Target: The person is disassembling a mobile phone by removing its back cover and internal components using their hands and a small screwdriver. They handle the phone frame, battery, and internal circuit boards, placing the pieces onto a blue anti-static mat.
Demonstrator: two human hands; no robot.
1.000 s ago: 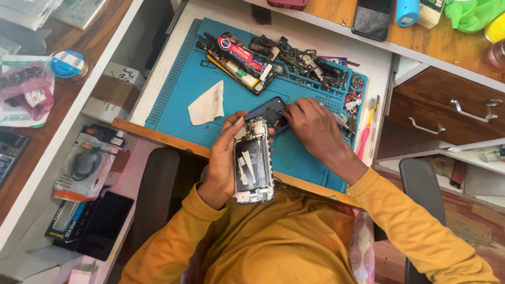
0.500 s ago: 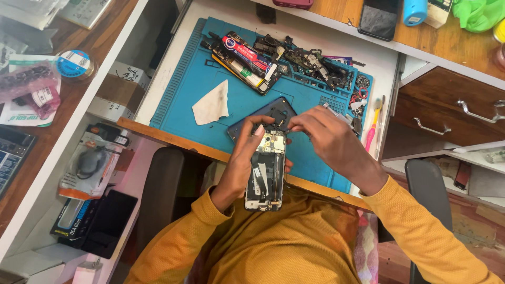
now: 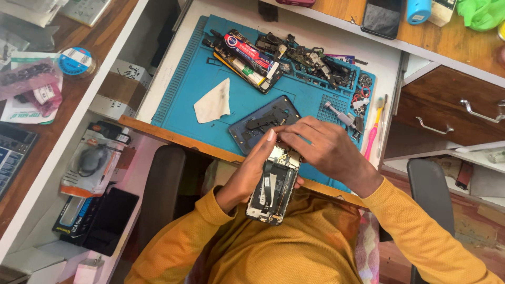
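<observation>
1. The left hand (image 3: 247, 176) is closed around the opened phone (image 3: 273, 186), gripping it from the side and underneath, with the thumb stretched up along its left edge.
2. The right hand (image 3: 321, 150) curls over the top end of the phone, fingertips pinched together on the upper part of its exposed insides; whether a small part sits between those fingertips cannot be told.
3. The phone is held in the air above the person's lap, just in front of the near edge of the surface (image 3: 173, 138), its open back facing up and showing boards and a dark battery area.
4. Just beyond the hands, a dark back cover (image 3: 258, 126) lies on the blue work mat (image 3: 184, 89), partly hidden by the right hand's fingers.
5. Left of the cover on the mat lies a white cloth (image 3: 213, 102).
6. Along the far edge of the mat sits a heap of tools and small phone parts (image 3: 284, 58).
7. At the right edge of the mat lies a pink toothbrush (image 3: 374, 129), near a small metal-tipped tool (image 3: 339, 113).
8. Both arms wear yellow sleeves (image 3: 421, 226).
9. To the right stands a wooden drawer (image 3: 452, 100) with metal handles.
</observation>
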